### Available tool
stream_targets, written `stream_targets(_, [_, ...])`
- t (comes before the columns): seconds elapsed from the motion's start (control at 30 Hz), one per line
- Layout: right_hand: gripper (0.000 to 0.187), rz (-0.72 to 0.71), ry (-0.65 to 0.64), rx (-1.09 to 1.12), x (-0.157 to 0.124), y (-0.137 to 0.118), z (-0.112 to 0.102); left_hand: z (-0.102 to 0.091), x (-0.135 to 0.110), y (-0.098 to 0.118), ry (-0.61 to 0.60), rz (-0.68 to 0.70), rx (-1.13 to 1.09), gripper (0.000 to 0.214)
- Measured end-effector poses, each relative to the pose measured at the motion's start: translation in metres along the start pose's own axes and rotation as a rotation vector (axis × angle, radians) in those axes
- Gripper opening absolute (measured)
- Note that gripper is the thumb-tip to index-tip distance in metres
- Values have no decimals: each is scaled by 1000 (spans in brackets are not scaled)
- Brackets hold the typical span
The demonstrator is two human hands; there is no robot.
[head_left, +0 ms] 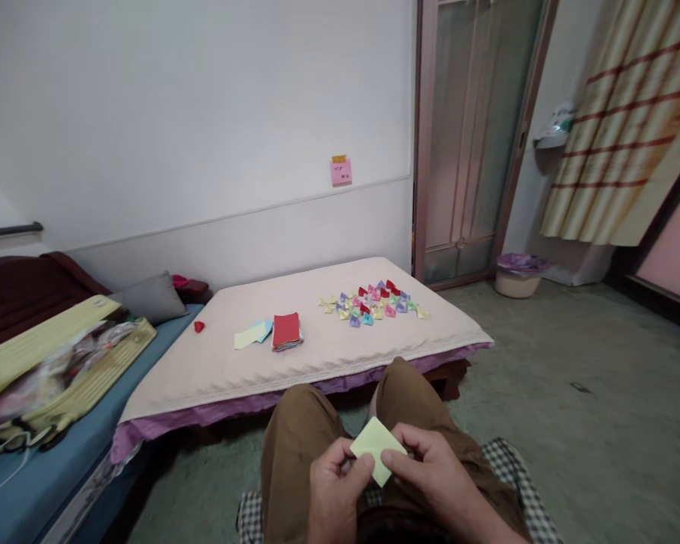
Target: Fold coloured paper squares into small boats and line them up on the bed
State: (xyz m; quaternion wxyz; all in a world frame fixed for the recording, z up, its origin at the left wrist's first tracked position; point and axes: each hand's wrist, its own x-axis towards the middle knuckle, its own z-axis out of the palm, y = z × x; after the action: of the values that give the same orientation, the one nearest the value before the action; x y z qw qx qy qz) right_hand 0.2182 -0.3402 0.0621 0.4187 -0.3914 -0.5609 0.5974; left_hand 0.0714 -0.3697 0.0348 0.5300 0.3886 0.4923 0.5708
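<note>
A small pale green square of paper (376, 447) is held over my lap, pinched between both hands. My left hand (335, 489) grips its lower left edge with closed fingers. My right hand (431, 470) pinches its right side. On the low cream mattress (215, 363) ahead lie several small folded paper pieces (374, 300) in many colours, a stack of red paper sheets (286, 331), pale yellow and blue sheets (252, 334) and one lone red folded piece (199, 326).
A blue bed (51, 468) with yellow bedding and a grey pillow (153, 298) stands at the left. A glass door (476, 136), a small lined bin (517, 273) and a striped curtain (629, 128) are at the right. A pink note (341, 171) sticks on the wall.
</note>
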Motion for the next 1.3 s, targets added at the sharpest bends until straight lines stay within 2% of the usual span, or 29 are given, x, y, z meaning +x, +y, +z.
stream_targets(0.13, [36, 13, 34, -43, -1, 3, 2, 2, 0, -3, 46, 17, -28, 28])
stream_targets(0.27, [40, 11, 66, 19, 0, 8, 0, 1, 0, -9, 100, 19, -47, 31])
stream_targets(0.5, [30, 104, -38, 97, -1, 6, -6, -4, 1, -7, 47, -49, -175, 31])
stream_targets(0.67, [31, 141, 53, 88, -1, 7, -6, -2, 4, -1, 53, -17, -62, 33])
stream_targets(0.73, [30, 147, 104, 78, -1, 5, -5, -1, 2, 1, 134, 86, 92, 29])
stream_targets(0.77, [29, 144, 133, 69, -1, 4, -5, 0, 1, 1, 207, 183, 207, 30])
stream_targets(0.87, [29, 126, 200, 55, 1, 4, -4, 5, -3, -2, 397, 646, 637, 43])
stream_targets(0.93, [30, 122, 213, 53, 2, 7, -3, 8, -5, -8, 403, 959, 904, 37])
stream_targets(0.97, [30, 123, 212, 55, 2, 8, -1, 8, -5, -11, 388, 1072, 1016, 29])
stream_targets(1.03, [31, 138, 195, 63, 1, 10, 2, 8, -5, -16, 360, 1207, 1176, 19])
stream_targets(1.1, [32, 153, 163, 70, 0, 11, 6, 4, -4, -17, 317, 1272, 1205, 19])
stream_targets(1.17, [36, 150, 114, 58, 0, 12, 7, 0, -4, -14, 285, 1211, 1091, 17])
stream_targets(1.2, [38, 139, 89, 46, 0, 13, 7, -2, -4, -11, 294, 1091, 989, 15])
stream_targets(1.3, [43, 94, 47, 32, 3, 18, 5, -7, 0, 2, 298, 515, 559, 10])
